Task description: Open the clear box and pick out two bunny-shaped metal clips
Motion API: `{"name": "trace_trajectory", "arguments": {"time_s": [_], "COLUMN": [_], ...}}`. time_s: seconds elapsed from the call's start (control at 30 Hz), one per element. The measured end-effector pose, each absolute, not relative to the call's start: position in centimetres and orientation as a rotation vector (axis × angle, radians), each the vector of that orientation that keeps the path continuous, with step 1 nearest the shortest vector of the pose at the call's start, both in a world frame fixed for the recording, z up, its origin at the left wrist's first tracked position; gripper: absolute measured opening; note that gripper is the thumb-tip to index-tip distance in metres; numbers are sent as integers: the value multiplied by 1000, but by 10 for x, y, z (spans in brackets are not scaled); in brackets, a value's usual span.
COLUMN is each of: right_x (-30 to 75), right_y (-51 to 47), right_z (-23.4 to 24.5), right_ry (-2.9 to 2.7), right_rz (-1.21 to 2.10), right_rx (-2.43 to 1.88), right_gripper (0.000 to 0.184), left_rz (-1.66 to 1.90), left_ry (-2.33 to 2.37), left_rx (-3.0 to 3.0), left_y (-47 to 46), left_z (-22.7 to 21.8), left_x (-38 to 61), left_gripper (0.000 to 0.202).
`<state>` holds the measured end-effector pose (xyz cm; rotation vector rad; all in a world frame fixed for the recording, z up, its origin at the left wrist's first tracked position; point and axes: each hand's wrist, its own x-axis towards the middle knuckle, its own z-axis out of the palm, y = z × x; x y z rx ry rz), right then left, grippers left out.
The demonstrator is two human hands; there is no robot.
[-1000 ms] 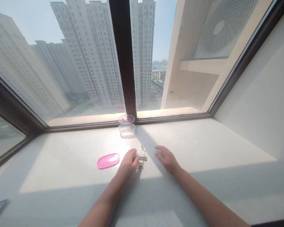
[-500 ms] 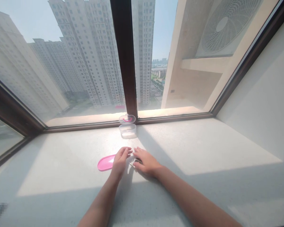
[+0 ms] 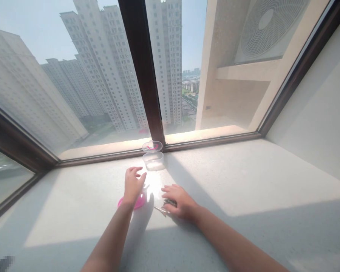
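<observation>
On the pale stone windowsill (image 3: 243, 177), the right hand (image 3: 179, 202) lies palm down, its fingers curled over a small heap of metal keys (image 3: 170, 203); one thin key tip pokes out at its nine o'clock side, touching the sill. Whether the fingers actually grip the heap or only cover it cannot be told. At ten o'clock from that hand, the left hand (image 3: 133, 184) is raised above the sill with fingers spread and loosely bent, holding nothing that can be made out; something small and thin shows just beside its thumb, too blurred to name. Beneath the left wrist lies a flat pink oval lid (image 3: 138, 204), partly hidden by the hand. At twelve o'clock from both hands, close against the dark window frame (image 3: 143, 75), stands a clear plastic container (image 3: 153, 160), open at the top, with a second clear piece marked in pink (image 3: 152, 146) just behind it. Sunlight falls brightly across the sill between the container and the hands. Through the glass stand tall apartment towers, and a round fan grille (image 3: 268, 28) shows at two o'clock.
</observation>
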<state>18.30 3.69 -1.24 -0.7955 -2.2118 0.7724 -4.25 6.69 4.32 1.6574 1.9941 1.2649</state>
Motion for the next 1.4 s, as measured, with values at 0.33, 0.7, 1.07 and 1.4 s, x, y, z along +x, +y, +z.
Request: {"name": "trace_trajectory", "arguments": {"time_s": [0.33, 0.7, 1.07, 1.4], "right_x": [188, 189, 265, 268], "right_y": [35, 40, 97, 109], "right_z": [-9, -14, -17, -29], "right_ry": [-2247, -1944, -1373, -1312], "right_rz": [937, 841, 919, 972], "right_rx": [-840, -786, -1158, -1232], "right_gripper": [38, 36, 95, 70], "left_rz": [885, 758, 777, 1083], "left_ry": [1997, 1935, 1589, 1661], "left_rx": [2108, 2284, 2395, 2142], "left_y": [146, 144, 73, 46], "left_z": [40, 38, 27, 45], "left_x": [-47, -17, 87, 44], "left_gripper": [30, 18, 20, 31]}}
